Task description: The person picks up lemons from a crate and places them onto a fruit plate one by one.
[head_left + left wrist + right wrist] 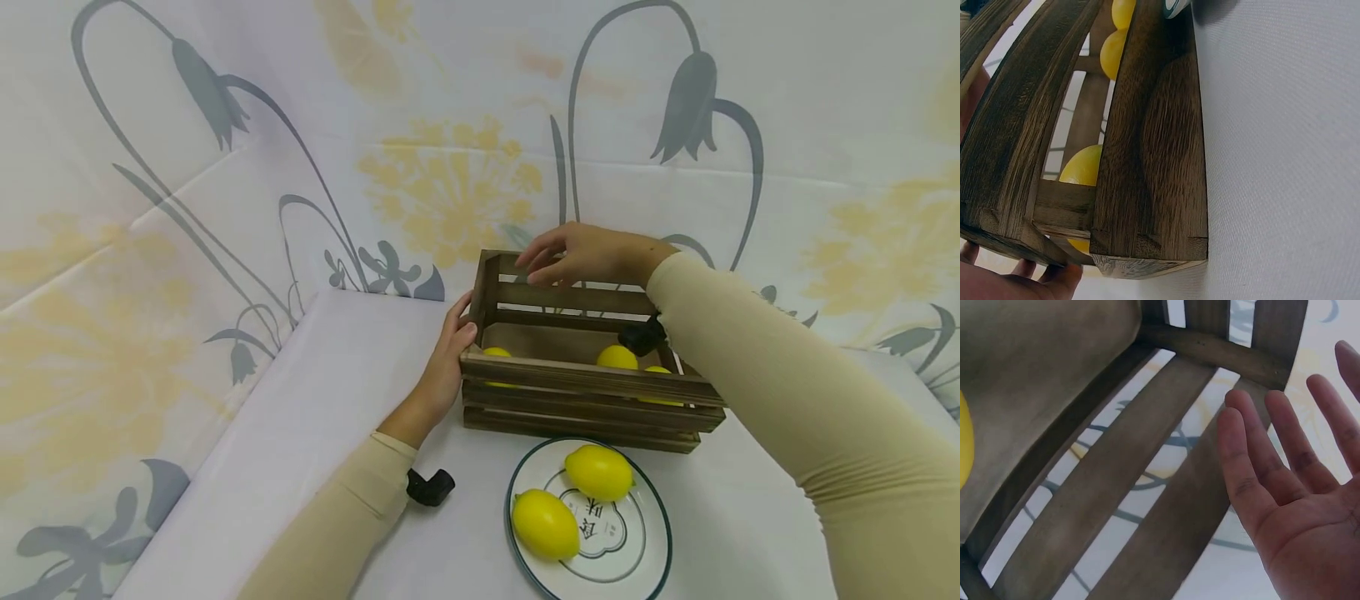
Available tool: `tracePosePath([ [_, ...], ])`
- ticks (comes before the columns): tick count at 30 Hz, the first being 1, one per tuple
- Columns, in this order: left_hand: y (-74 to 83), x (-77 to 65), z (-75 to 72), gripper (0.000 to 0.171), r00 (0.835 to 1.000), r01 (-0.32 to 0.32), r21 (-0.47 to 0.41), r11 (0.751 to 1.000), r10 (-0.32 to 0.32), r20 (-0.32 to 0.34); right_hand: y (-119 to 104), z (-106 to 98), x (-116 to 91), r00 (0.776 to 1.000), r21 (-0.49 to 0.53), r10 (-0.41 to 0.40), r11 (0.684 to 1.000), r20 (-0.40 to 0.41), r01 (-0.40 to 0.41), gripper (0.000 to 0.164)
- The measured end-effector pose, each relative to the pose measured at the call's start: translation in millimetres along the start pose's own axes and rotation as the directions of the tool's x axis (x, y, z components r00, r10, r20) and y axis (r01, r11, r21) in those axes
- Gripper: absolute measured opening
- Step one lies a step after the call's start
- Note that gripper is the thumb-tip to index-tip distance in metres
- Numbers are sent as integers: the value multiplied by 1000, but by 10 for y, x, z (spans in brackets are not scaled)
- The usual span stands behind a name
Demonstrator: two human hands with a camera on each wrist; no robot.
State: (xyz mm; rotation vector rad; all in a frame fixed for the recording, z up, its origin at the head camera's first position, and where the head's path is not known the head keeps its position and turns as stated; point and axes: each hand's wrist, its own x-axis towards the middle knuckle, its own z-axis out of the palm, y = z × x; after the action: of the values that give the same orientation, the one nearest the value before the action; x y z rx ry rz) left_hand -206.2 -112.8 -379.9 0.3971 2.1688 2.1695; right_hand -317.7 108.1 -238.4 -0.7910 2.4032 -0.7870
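Crate has lemons inside; left hand loosely extended against its left end; right hand spread loosely, empty, above it.

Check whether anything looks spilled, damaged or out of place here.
Nothing stands out. Two lemons lie on the plate and others are inside the crate, with no spill or damage visible. The left hand touches the crate's end; the right hand holds nothing. The plate's near edge is cut off from view.
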Motion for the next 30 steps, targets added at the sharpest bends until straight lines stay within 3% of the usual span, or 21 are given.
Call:
tracePosePath([
  [7, 14, -22, 25, 63, 1000, 13, 26, 1000, -13, -15, 26, 91, 70, 998, 11, 7, 1000, 57, -8, 44],
  [12, 19, -36, 45, 64, 1000, 13, -5, 1000, -13, -4, 38, 141, 69, 994, 0, 40, 999, 98, -40, 46],
  [19, 28, -39, 90, 64, 1000, -6, -26, 1000, 7, 19, 69, 183, 59, 982, 34, 69, 997, 173, -76, 49],
  [30, 26, -76, 147, 62, 1000, 19, -13, 1000, -19, 3, 208, 337, 100, 960, 93, 61, 992, 273, -90, 48],
])
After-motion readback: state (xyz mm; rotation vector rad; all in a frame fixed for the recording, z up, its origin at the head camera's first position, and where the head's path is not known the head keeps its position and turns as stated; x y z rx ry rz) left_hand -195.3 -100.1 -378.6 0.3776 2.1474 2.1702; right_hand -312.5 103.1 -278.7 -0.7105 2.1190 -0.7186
